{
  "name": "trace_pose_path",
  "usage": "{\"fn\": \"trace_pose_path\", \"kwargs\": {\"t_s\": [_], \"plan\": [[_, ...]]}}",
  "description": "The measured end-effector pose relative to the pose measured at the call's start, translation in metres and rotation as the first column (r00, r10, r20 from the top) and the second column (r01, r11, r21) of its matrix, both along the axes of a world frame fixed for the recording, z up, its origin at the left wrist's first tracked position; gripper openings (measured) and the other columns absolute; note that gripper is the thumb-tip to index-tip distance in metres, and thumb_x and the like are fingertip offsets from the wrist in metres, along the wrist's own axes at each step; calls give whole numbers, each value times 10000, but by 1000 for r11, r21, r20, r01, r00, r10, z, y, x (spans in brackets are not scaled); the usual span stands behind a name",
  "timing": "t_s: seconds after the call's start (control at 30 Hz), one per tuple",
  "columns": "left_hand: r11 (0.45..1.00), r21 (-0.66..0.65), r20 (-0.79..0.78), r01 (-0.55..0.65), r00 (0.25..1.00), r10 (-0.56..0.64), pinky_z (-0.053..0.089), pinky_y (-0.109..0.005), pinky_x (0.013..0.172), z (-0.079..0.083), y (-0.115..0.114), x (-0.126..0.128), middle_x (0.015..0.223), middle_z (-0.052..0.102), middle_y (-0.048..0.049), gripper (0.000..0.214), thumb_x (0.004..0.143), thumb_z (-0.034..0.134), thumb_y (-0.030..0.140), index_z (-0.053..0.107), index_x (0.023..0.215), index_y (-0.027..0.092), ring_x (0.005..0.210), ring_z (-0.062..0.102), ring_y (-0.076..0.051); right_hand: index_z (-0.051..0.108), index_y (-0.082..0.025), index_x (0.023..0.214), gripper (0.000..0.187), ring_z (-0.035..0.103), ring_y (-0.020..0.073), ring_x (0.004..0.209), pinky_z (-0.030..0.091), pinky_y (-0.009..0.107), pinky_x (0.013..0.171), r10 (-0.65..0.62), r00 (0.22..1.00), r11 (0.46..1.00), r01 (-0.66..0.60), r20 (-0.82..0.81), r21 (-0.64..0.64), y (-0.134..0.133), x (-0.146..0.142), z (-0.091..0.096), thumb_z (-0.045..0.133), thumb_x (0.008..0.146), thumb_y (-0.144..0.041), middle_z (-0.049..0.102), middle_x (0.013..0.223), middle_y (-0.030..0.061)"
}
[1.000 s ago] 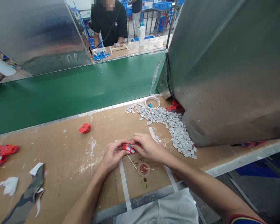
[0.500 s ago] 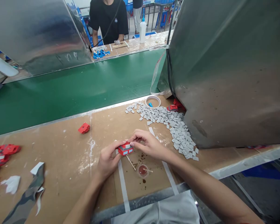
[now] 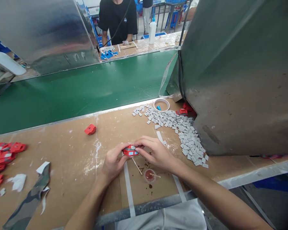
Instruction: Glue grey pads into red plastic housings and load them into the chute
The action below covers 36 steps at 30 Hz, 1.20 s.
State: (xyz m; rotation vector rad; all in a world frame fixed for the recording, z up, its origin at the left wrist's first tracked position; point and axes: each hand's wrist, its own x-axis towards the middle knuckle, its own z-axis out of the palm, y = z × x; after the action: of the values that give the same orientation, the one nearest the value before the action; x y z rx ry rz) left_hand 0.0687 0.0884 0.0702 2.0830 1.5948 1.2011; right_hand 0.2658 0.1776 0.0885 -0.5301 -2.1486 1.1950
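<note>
My left hand (image 3: 113, 161) grips the left side of a small red toy vehicle part (image 3: 130, 151) with grey and pale blue panels. On its right side, the thumb and fingers of my right hand (image 3: 150, 150) pinch the same part; whether a small piece sits between those fingertips is hidden. Just below it lies a thin wooden stick (image 3: 137, 166) on the taped board. Nearby stands a small clear cup (image 3: 149, 175) of reddish-brown liquid, with another stick in it and dark drips around it.
Many small grey tiles (image 3: 192, 143) spread to the right, near a tape roll (image 3: 161, 104). Red parts (image 3: 4, 155) pile up at the left, and one red part (image 3: 90, 129) lies alone. Metal housings (image 3: 240, 83) flank a green belt (image 3: 86, 91). Across it sits another person (image 3: 117, 22).
The view has shifted slightly, moving the scene rightward. My right hand's fingers have come further over the red toy part, which has tilted a little between both hands.
</note>
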Motion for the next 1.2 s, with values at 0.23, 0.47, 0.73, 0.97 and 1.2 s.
{"fn": "trace_pose_path", "kwargs": {"t_s": [0.23, 0.47, 0.73, 0.97, 1.2], "plan": [[999, -48, 45, 20, 999, -18, 603, -266, 772, -6, 2, -1, 999, 783, -99, 265, 881, 672, 204, 668, 1144, 167, 863, 755, -192, 648, -159, 998, 112, 632, 173, 861, 497, 294, 758, 2, 1000, 1000, -2, 28, 4, -3, -3, -4, 546, 960, -185, 675, 962, 79], [987, -158, 134, 39, 991, -17, 603, -279, 786, -6, -5, 5, 1038, 782, -108, 273, 869, 626, 131, 704, 1128, 165, 872, 754, -199, 558, -182, 790, 180, 554, 158, 752, 426, 279, 688, 22, 1000, 999, -23, -21, -40, -7, -7, -9, 526, 961, -229, 597, 804, 40], [999, 16, -38, 34, 999, -34, 591, -261, 775, -3, 1, 1, 990, 772, -89, 249, 907, 577, 122, 705, 1111, 186, 882, 736, -184, 613, -161, 831, 170, 554, 143, 771, 450, 275, 688, 35, 997, 919, -57, -63, -389, 0, -10, -16, 606, 916, -309, 545, 900, 38], [994, 48, -167, 100, 982, -91, 585, -241, 781, -1, -2, -1, 1005, 750, -92, 367, 902, 502, 51, 672, 1198, 187, 884, 723, -169, 589, -146, 805, 311, 502, 101, 691, 381, 228, 613, 123, 988, 730, -151, -90, -666, 2, -9, -21, 710, 834, -431, 560, 828, 5], [992, 84, -294, 89, 954, -61, 561, -216, 709, 4, -7, 1, 935, 719, -76, 351, 934, 452, 56, 664, 1177, 195, 808, 707, -151, 582, -134, 800, 418, 493, 92, 664, 359, 218, 601, 160, 980, 657, -198, -122, -728, 1, -10, -20, 729, 810, -526, 583, 749, -8]]}}
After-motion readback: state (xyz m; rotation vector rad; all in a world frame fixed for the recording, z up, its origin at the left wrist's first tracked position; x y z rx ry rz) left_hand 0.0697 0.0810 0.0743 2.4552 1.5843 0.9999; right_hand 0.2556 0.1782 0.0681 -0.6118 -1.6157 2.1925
